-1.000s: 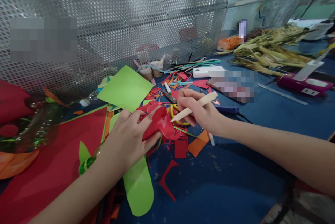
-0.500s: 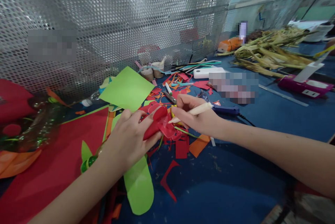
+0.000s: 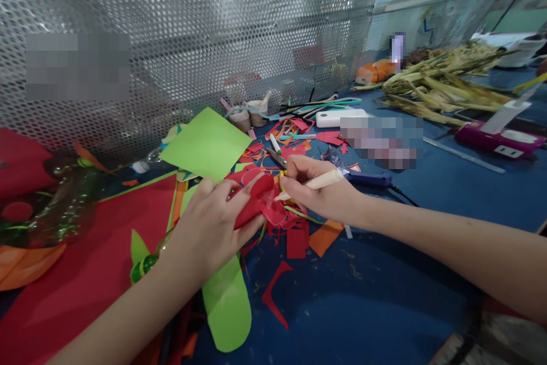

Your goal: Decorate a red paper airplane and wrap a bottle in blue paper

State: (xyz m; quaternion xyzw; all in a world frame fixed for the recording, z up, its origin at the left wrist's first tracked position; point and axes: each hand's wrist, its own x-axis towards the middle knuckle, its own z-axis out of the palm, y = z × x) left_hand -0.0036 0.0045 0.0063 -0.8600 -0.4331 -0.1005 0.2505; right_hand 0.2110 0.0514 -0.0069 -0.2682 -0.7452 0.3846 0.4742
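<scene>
My left hand (image 3: 213, 228) is closed around a red craft piece (image 3: 267, 200) with rounded, petal-like flaps of paper or foam sheet at its open end. In my right hand (image 3: 322, 185) is a slim cream-coloured pen (image 3: 318, 181), pinched between thumb and fingers. Its tapered tip meets the inside of the red flaps, or comes very close; I cannot tell which. Scissors (image 3: 277, 158) lie just beyond my right fingers, partly hidden. Below my left wrist rests a light-green rounded cutout (image 3: 228, 308). A green bottle cap (image 3: 143, 268) shows beside my left forearm.
A green square sheet (image 3: 207, 143) and a large red sheet (image 3: 102, 251) lie left. Red and orange scraps (image 3: 297, 240) surround the hands. A blue glue gun (image 3: 367, 178) with a cord, a purple device (image 3: 498, 140) and dried husks (image 3: 444, 83) are right. Perforated metal (image 3: 192, 40) stands behind.
The pen's rear end has dipped slightly and shifted a little left, while its tip stays at the red flaps. My left hand keeps the red piece in place.
</scene>
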